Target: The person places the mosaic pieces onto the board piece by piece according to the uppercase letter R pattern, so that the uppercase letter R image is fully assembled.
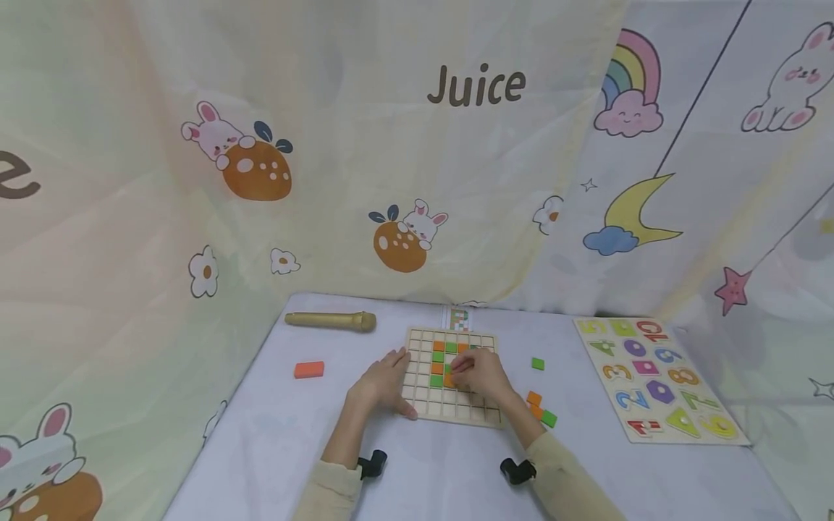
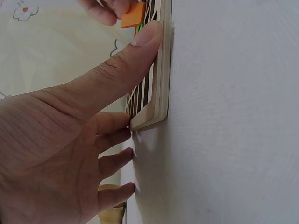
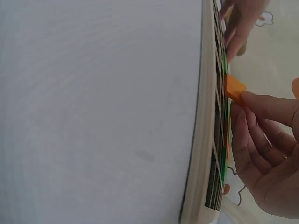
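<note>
A wooden grid board [image 1: 423, 407] lies on the white table, with orange and green square tiles [image 1: 439, 369] set in some of its cells. My left hand [image 1: 384, 383] rests at the board's left side, its fingers spread and fairly straight. In the left wrist view the thumb [image 2: 126, 60] presses on the board's near edge and the fingertips touch its side and the table. Above the board, my right hand [image 1: 482, 373] pinches an orange tile [image 3: 235, 87] between thumb and fingertips. That tile is tilted over the grid; whether it touches a cell I cannot tell.
Loose green and orange tiles [image 1: 534, 398] lie right of the board, with one green tile [image 1: 537, 363] farther back. A number puzzle board [image 1: 661, 383] is at the right. A gold toy microphone [image 1: 329, 320], a red-orange block [image 1: 309, 370] and a small pattern card [image 1: 459, 318] lie around the board.
</note>
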A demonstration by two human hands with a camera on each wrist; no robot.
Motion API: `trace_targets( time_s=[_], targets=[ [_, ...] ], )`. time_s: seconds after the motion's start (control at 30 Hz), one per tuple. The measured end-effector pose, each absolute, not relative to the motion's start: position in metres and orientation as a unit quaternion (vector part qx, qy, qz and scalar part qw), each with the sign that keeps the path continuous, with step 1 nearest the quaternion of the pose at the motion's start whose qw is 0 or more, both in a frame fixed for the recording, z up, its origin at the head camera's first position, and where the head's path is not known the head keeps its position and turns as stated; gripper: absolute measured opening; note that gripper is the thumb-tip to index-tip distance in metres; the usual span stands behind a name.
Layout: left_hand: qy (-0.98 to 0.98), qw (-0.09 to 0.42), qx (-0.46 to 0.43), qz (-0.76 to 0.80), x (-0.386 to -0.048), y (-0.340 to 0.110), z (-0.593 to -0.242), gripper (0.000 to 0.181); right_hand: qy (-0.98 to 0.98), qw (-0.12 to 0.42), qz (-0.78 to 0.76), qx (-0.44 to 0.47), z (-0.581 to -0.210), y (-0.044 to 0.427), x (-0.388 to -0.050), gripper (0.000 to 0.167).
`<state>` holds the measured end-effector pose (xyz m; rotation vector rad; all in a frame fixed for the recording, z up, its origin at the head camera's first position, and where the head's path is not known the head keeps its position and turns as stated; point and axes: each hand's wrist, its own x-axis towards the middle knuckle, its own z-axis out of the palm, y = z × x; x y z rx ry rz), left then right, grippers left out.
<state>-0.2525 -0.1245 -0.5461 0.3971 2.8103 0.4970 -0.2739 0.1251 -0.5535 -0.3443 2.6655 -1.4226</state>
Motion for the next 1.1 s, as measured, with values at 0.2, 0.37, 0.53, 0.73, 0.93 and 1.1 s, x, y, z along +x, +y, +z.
trace_targets(
  time_s=[0.2, 0.37, 0.53, 0.73, 0.93, 1.1],
  targets=[
    [0.967, 0.127, 0.135, 0.175, -0.252, -0.124, -0.545, 0.129, 0.887, 0.047, -0.444, -0.119, -0.554, 0.124, -0.276, 0.014],
    [0.967, 0.129, 0.131, 0.179, -0.251, -0.124, -0.544, 0.128, 0.892, 0.053, -0.432, -0.12, -0.556, 0.126, -0.28, 0.014],
    [0.967, 0.127, 0.135, 0.175, -0.252, -0.124, -0.546, 0.128, 0.896, 0.044, -0.421, -0.134, -0.558, 0.125, -0.28, 0.015],
    [0.967, 0.126, 0.137, 0.173, -0.253, -0.124, -0.546, 0.129, 0.898, 0.04, -0.416, -0.14, -0.555, 0.122, -0.277, 0.016],
    [0.968, 0.122, 0.138, 0.167, -0.253, -0.123, -0.545, 0.128, 0.901, 0.037, -0.415, -0.118, -0.553, 0.129, -0.273, 0.016],
    [0.968, 0.122, 0.139, 0.171, -0.252, -0.123, -0.545, 0.128, 0.904, 0.014, -0.417, -0.096, -0.552, 0.143, -0.269, 0.012]
  ],
)
